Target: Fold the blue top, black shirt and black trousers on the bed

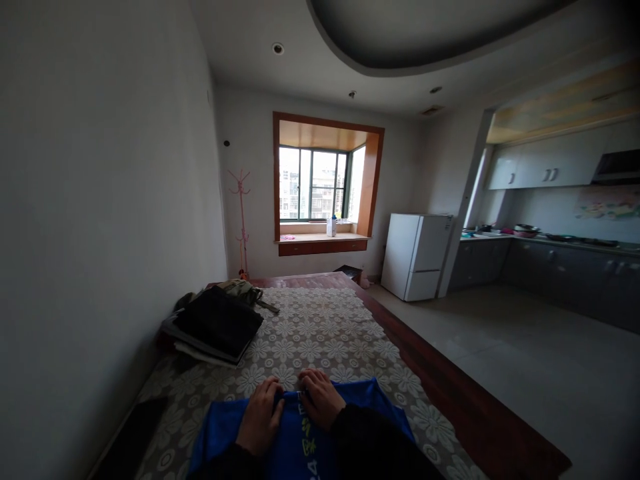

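A blue T-shirt (293,437) with yellow-green and white printing lies spread out at the near end of the patterned tablecloth (310,340). My left hand (263,410) is at its far edge, left of the printing, fingers curled onto the fabric. Just to the right, my right hand (320,397) grips the same edge with bent fingers. Dark sleeves cover both forearms and hide the lower right part of the shirt. Beyond my left hand sits a pile of folded dark clothes (220,323).
The wall (100,200) runs close along the left side. A dark red table edge (480,413) borders the cloth on the right. Farther off stand a pink coat rack (242,213), a white fridge (415,257) and kitchen cabinets (565,280).
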{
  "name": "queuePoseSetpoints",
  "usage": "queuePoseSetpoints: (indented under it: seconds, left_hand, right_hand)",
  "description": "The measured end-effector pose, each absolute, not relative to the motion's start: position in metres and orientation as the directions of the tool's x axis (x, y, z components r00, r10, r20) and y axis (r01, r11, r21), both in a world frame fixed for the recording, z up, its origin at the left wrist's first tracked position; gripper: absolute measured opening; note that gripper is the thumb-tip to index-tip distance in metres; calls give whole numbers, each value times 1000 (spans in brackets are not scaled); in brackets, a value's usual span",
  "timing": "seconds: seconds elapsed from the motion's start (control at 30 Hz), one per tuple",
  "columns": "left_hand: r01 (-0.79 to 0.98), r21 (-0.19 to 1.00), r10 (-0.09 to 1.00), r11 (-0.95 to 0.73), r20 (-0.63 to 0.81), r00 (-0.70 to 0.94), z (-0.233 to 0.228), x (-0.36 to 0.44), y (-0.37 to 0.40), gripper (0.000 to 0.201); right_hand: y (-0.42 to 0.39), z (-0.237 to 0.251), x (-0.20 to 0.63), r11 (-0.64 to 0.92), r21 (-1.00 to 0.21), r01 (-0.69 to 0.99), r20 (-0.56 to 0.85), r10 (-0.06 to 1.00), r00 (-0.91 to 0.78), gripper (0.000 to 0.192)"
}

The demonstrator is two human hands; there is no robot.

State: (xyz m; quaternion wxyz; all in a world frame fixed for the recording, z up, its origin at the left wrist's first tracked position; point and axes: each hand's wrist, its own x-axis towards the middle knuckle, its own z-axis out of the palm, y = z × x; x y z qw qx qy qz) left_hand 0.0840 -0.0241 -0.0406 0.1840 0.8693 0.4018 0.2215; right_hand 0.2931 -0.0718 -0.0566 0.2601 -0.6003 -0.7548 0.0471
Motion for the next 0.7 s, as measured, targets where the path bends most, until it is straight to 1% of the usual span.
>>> queuePoseSetpoints:
  seconds: [0.17, 0.27, 0.37, 0.47, 0.57, 0.7]
  left_hand:
    - [574, 543, 776, -613, 273, 569, -49, 82, -21, 31]
    - [555, 544, 762, -630, 293, 577, -57, 83, -16, 29]
    - [561, 517, 752, -646, 303, 586, -62, 83, -10, 29]
    - [571, 483, 734, -664, 272, 623, -68, 83, -3, 29]
    - [581, 447, 722, -680, 267, 638, -77, 82, 3, 38]
    - [618, 415, 738, -668, 259, 623, -87, 80, 4, 48]
  right_hand:
    - [-71, -59, 294, 276, -413, 868, 334, 933, -137, 17]
    - [-67, -64, 298, 277, -437, 856, 331, 934, -134, 19]
    - [-65, -67, 300, 273, -465, 842, 321, 939, -127, 20]
    - [-64, -68, 303, 261, -491, 831, 305, 945, -117, 20]
    - [-63, -69, 304, 250, -508, 825, 288, 951, -111, 18]
    - [-64, -68, 305, 250, -524, 814, 281, 953, -113, 16]
